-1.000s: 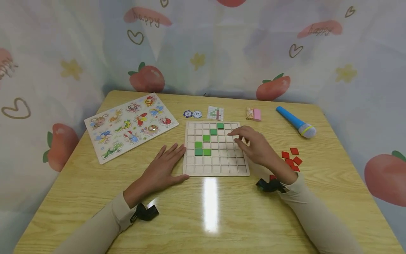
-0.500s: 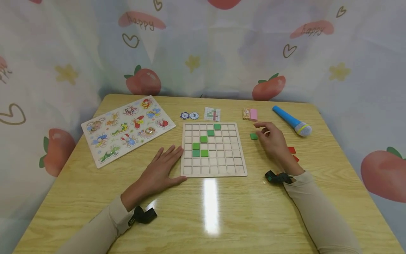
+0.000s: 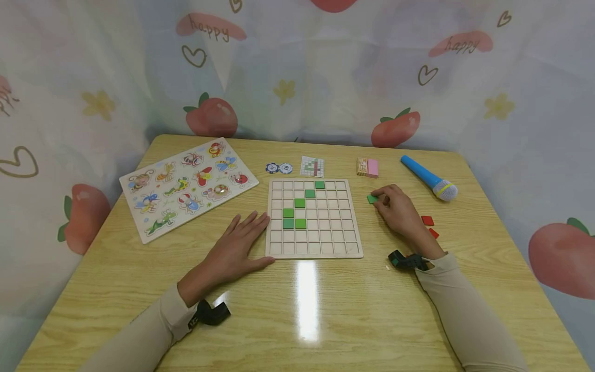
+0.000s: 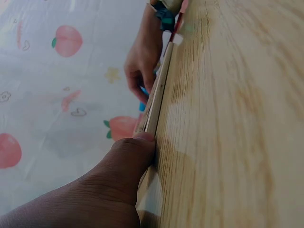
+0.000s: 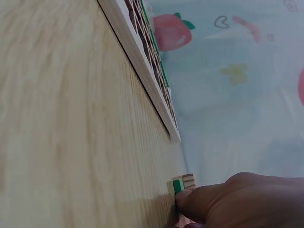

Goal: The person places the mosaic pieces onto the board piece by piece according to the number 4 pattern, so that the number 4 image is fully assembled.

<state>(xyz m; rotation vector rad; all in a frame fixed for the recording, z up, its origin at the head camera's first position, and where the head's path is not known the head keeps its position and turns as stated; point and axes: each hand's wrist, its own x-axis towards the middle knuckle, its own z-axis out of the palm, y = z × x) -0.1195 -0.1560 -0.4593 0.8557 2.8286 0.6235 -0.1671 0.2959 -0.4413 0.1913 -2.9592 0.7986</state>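
1. Nearest the person, the left hand (image 3: pixel 234 250) lies flat on the table (image 3: pixel 297 320) with its fingers straight and spread, holding nothing. Its fingertips touch the left edge of the grid board (image 3: pixel 313 218), at about 9 o'clock of the board. This bracing looks worth keeping, so the board does not slide when a tile is pressed in.

2. The board shows five green tiles seated in a stepped line running from lower left up toward 1 o'clock. Any new tile should probably be lowered flat and square into its cell, not tipped in by a corner.

3. The right hand (image 3: pixel 397 212) rests on the table just beside the board's right edge, at about 3 o'clock of it. Its curled fingertips pinch the loose green tile (image 3: pixel 372 199), which lies flat on the wood. The right wrist view shows a fingertip (image 5: pixel 190 197) against the tile's edge (image 5: pixel 177 186). The thin tile looks easiest to grip by opposite edges and lift straight up.

4. Red tiles (image 3: pixel 427 220) lie beyond the wrist, at 4 o'clock of the board; the sleeve should stay clear of them.

5. Farthest off, at 12 o'clock, sits the small pattern card (image 3: pixel 312 166), a likely guide for choosing the cell.
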